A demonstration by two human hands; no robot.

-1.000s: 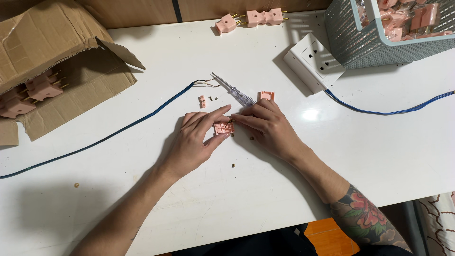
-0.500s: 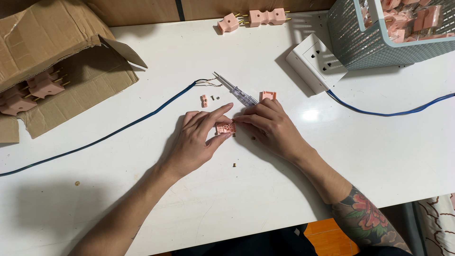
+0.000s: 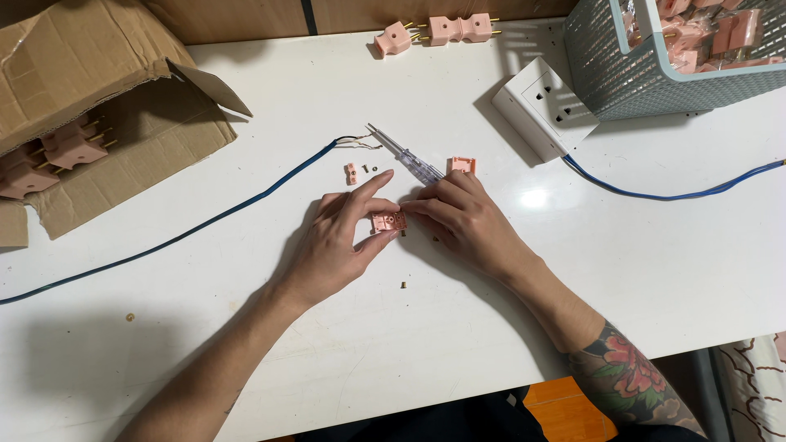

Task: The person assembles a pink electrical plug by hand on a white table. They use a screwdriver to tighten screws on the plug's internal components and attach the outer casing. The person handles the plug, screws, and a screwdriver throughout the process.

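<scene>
A small pink plug half (image 3: 390, 221) lies on the white table (image 3: 393, 360) between both hands. My left hand (image 3: 336, 245) pinches it with thumb and forefinger. My right hand (image 3: 467, 221) touches its right side with the fingertips. A clear-handled screwdriver (image 3: 405, 155) lies just behind the hands, its tip toward the bared end of a blue cable (image 3: 246, 205). A pink cover piece (image 3: 461, 165), a small pink clamp (image 3: 351, 173) and tiny screws (image 3: 404, 285) lie around.
An open cardboard box (image 3: 98, 106) with pink plugs sits at far left. Pink plugs (image 3: 434, 31) lie at the back edge. A white socket block (image 3: 544, 106) with a blue lead (image 3: 655, 195) and a grey-blue basket (image 3: 655, 74) of plugs stand at right.
Both hands stay on the pink plug half with only slight finger shifts. Nothing else has moved.
</scene>
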